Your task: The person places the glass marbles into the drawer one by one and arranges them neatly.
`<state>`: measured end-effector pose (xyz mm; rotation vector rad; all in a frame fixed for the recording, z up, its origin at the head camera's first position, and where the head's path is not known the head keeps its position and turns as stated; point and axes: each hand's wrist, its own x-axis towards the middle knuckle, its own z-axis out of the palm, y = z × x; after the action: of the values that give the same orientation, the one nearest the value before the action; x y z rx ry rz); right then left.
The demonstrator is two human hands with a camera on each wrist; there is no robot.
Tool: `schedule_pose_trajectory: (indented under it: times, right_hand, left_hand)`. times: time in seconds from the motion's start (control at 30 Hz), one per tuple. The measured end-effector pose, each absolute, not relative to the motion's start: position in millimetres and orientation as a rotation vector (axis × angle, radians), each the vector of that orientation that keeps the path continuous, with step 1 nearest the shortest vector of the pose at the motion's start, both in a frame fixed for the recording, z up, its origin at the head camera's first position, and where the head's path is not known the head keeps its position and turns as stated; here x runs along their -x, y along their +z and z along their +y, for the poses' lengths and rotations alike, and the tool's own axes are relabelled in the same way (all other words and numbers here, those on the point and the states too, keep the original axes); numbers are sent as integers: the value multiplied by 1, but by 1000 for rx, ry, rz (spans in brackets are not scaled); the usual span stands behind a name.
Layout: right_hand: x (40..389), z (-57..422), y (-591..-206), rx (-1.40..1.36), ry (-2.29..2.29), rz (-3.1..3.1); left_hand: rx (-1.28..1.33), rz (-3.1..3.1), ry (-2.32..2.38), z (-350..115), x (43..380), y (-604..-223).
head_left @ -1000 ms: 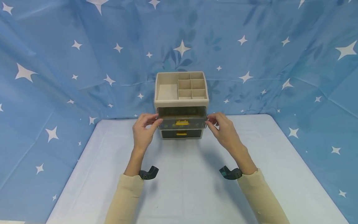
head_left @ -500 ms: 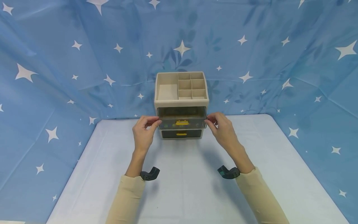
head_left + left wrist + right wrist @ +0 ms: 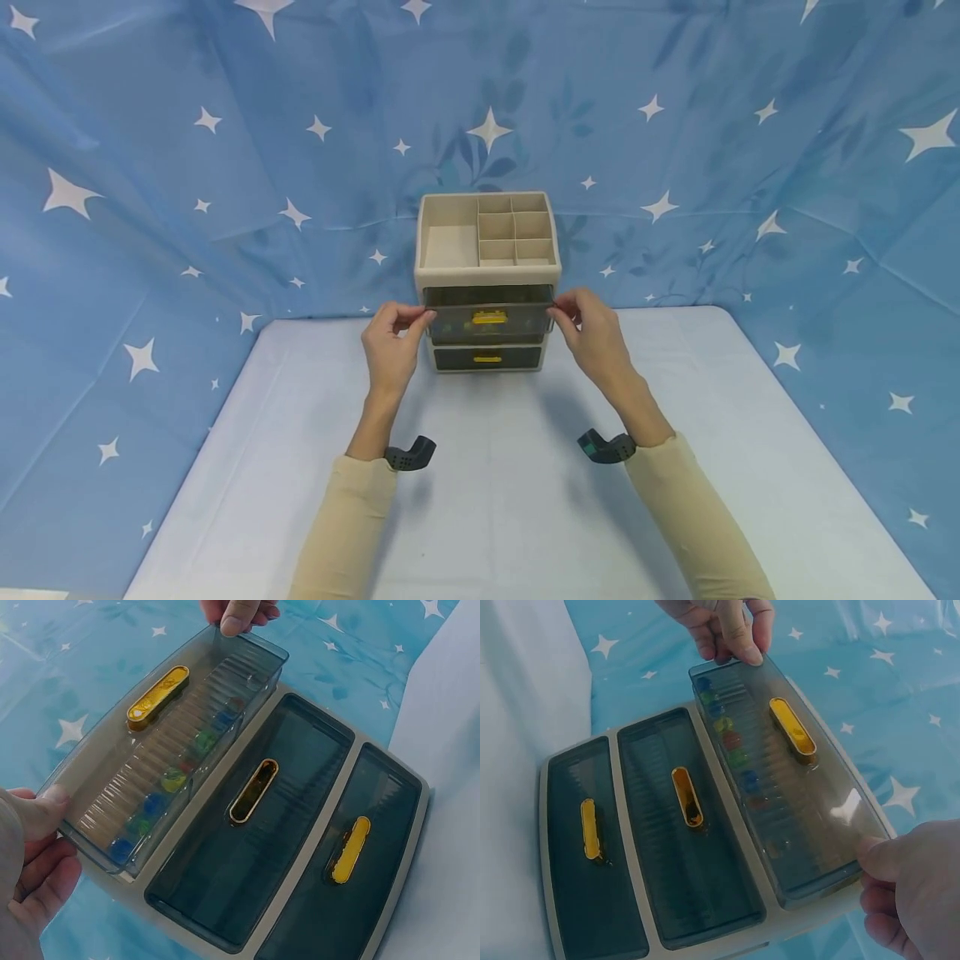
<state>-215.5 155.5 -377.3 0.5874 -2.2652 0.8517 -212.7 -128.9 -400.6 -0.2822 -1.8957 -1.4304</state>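
A beige desktop organizer (image 3: 487,276) stands at the back of the table. Its top drawer (image 3: 450,320), clear grey with a gold handle (image 3: 490,317), is pulled partway out. My left hand (image 3: 392,346) pinches the drawer's left front corner, thumb on the front face and fingers behind. At the right front corner my right hand (image 3: 598,337) pinches it the same way. Through the clear plastic in the left wrist view, several coloured glass marbles (image 3: 174,780), blue, green, yellow and red, lie in a row on the ribbed drawer bottom.
Below are a middle drawer (image 3: 667,855) and a bottom drawer (image 3: 450,360), both pushed in. Open compartments (image 3: 497,227) form the organizer's top. A white cloth (image 3: 487,500) covers the table, and a blue starry curtain (image 3: 300,167) hangs behind and at both sides.
Both hands have shifted slightly up and away from me with the top drawer. It sticks out less than before, and more of the middle drawer shows beneath it.
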Motion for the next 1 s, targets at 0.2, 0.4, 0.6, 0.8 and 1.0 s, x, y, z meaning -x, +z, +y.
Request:
schedule_pose_trajectory:
  times: [0.2,0.4,0.6,0.8,1.0]
  right_hand:
    - [223,153,-379,-547,907,-2271]
    - [227,152,-378,-517,932,-2275]
    - [232,150,-379,-478,931,-2262]
    - [238,148,-381,-463,924,-2223]
    - [242,146,-382,-447,923,-2202]
  left_hand:
    - [235,-1922,-1394,-129,221,-400]
    - [181,-1908,-1399,-128,227,-400]
    - [145,-1934,-1379,-127,231,-396]
    - [123,-1937,-1348,-125,236,-395]
    - [111,-1933,-1319,-125,241,-396]
